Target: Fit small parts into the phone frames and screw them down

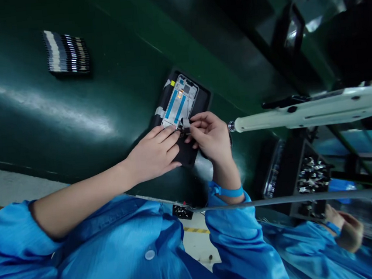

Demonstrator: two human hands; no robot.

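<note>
A phone frame point(179, 100) with a silvery inside and two blue strips lies slanted on a black work fixture point(201, 104). My left hand point(156, 153) rests over the frame's lower end, fingers stretched out and tips touching near that edge. Beside it, my right hand point(212, 138) is closed in a pinch on a small grey flat part point(186, 123) at the lower right corner of the frame. The fingertips partly cover this part, so its exact kind does not show. A blue strap point(228, 191) circles my right wrist.
Thin phone-sized pieces stand in a tight stack point(66, 53) at the upper left of the green table point(115, 89). A pale electric screwdriver point(311, 110) reaches in from the right. Beyond are a black tray of small metallic parts point(312, 173), a grey cable point(293, 199) and a co-worker's sleeve point(309, 241).
</note>
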